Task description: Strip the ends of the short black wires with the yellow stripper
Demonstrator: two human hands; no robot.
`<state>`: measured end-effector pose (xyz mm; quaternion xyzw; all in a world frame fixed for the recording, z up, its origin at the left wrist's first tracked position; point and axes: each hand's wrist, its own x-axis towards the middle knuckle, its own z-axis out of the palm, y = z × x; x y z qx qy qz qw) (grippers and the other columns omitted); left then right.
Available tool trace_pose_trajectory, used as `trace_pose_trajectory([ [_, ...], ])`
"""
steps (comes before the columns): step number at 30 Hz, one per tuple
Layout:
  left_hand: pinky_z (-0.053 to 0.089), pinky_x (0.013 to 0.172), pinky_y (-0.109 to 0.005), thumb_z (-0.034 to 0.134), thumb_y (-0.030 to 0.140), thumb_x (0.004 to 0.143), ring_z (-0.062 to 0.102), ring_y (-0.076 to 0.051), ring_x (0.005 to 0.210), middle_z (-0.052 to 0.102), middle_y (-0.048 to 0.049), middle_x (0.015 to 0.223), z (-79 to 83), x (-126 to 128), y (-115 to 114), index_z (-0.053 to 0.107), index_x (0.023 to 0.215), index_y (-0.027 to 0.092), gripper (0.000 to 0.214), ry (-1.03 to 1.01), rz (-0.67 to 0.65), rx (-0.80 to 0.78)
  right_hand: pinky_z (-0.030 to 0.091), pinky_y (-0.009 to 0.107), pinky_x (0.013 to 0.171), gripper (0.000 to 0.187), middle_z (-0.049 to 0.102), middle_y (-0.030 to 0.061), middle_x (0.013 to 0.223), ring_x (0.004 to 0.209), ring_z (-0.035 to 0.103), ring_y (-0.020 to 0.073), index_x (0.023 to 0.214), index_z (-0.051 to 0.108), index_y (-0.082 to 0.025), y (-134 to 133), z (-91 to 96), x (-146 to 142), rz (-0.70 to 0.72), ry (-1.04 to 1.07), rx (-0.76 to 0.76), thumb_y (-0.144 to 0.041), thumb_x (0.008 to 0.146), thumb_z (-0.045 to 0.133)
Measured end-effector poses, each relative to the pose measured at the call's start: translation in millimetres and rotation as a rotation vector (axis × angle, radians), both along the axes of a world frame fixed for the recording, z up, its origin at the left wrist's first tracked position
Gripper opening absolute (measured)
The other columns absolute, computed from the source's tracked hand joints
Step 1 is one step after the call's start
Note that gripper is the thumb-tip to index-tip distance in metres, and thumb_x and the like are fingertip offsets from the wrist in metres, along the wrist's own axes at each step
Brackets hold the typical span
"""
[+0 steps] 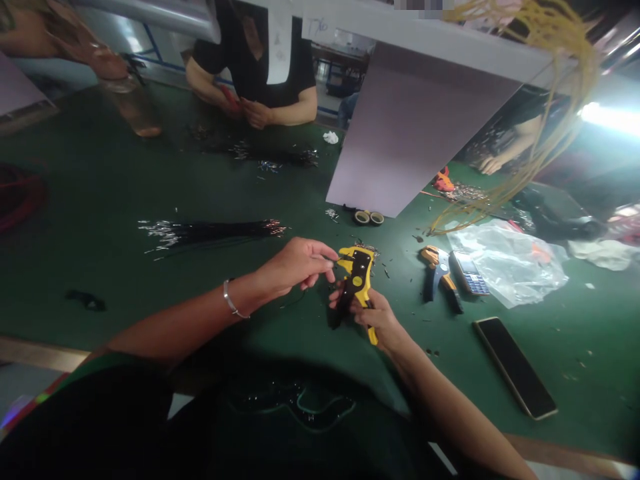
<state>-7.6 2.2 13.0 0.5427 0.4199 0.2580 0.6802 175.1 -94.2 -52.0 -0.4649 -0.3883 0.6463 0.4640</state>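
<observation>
Yellow and black wire stripper [357,283], dark green workbench [100,200]

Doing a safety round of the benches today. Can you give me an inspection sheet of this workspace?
surface: green bench mat, wire scraps scattered.
job's things: yellow wire stripper, thin wire, bundle of black wires.
clutter: second stripper, keypad phone, smartphone, plastic bag, tape rolls.
hands: right hand grips the stripper; left hand pinches the wire at it.
cables: yellow wires hanging top right.
surroundings: co-worker across the bench, water bottle, white panel.
</observation>
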Motion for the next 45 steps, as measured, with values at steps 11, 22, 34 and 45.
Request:
trace_pose_trajectory([
  [11,0.03,0.038,-0.025,0.057,0.014,0.076,0.042,-0.006,0.038,0.069,-0.0065,0.07,6.5,-1,0,0.064,0.106,0.006,0.032,0.035,-0.084,-0.006,0.051,0.045,0.09,0.055,0.07,0.003,0.101,0.091,0.068,0.0241,0.115,0.059,-0.023,-1,3.1,8,-0.156,-0.132,0.274,-0.009,0.062,0.053],
  [22,0.028,0.037,-0.023,0.056,0.012,0.081,0.042,-0.004,0.035,0.067,-0.0036,0.064,5.1,4,-10,0.063,0.092,0.008,0.014,-0.028,-0.204,-0.156,0.046,0.045,0.098,0.047,0.071,0.0052,0.106,0.104,0.064,0.0276,0.104,0.067,-0.02,-4,-7.4,2,-0.06,-0.379,0.317,-0.011,0.06,0.053],
  [34,0.013,0.038,-0.024,0.052,0.006,0.078,0.031,-0.004,0.034,0.064,-0.0045,0.056,5.2,4,-12,0.063,0.09,0.007,0.017,-0.102,-0.139,-0.227,0.051,0.042,0.088,0.053,0.068,0.0033,0.089,0.083,0.067,0.023,0.108,0.062,-0.02,0,-11.6,4,-0.116,-0.141,0.228,-0.012,0.055,0.056],
  [45,0.012,0.04,-0.025,0.051,0.007,0.082,0.03,-0.004,0.035,0.063,-0.0044,0.058,7.7,8,-23,0.063,0.096,0.007,0.019,-0.091,-0.172,-0.258,0.054,0.035,0.075,0.029,0.069,0.0035,0.085,0.079,0.065,0.0216,0.095,0.062,-0.02,-4,-7.9,6,-0.148,-0.529,0.425,-0.017,0.067,0.056],
])
